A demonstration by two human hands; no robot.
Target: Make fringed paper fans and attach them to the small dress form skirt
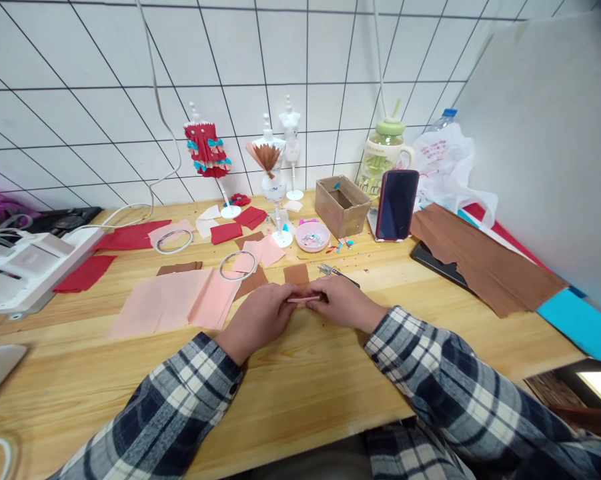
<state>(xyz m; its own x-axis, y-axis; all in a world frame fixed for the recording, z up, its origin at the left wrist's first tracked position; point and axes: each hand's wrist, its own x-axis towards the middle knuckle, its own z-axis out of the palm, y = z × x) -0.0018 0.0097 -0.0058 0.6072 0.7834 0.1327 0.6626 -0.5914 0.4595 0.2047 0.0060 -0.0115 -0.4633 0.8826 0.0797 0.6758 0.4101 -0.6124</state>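
My left hand (pixel 267 315) and my right hand (pixel 341 301) meet over the middle of the table. Between their fingertips they pinch a small folded pink piece of fabric (pixel 303 300), seen as a thin strip. Just beyond the fingers lies a brown fabric square (pixel 296 274), with thread snips (pixel 338 273) to its right. Left of my left hand are pink fabric sheets (pixel 163 301) and a metal hoop (pixel 238 265) resting partly on pink pieces.
Behind stand a mini mannequin in red (pixel 204 150), two white ones, a pink bowl (pixel 313 237) of beads, a cardboard box (pixel 341 208), a green-lidded jug (pixel 384 153) and a propped phone (pixel 397 205). Brown fabric (pixel 485 257) lies right; a power strip (pixel 40 267) is left.
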